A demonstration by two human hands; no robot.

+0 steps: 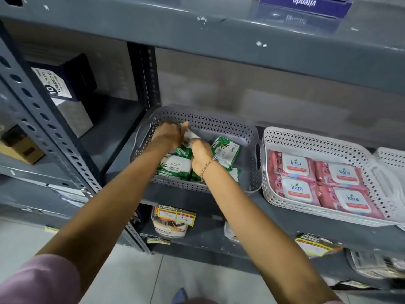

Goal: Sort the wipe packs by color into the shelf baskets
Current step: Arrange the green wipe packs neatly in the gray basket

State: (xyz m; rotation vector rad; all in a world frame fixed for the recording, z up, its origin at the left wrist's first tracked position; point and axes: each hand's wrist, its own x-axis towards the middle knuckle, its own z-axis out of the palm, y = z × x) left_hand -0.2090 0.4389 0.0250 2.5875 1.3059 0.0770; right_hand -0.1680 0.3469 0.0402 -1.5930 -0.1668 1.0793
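Both hands work among green wipe packs in a grey shelf basket.

Nearest, a mauve sleeve (37, 279) covers the left upper arm; both forearms reach up over the shelf edge. The right hand (201, 155), a beaded bracelet (208, 164) on its wrist, is curled down among the green wipe packs (175, 166); whether its fingers are clamped on one I cannot tell. The left hand (169, 134), just behind, pinches the edge of a green and white pack (192, 136) lifted at the basket's rear left. All of them sit inside the grey basket (219, 128). Just beside it to the right, a white basket (291, 139) holds four pink wipe packs (320, 183) lying flat in two rows. Higher up, a blue box (306, 5) stands on the top shelf.
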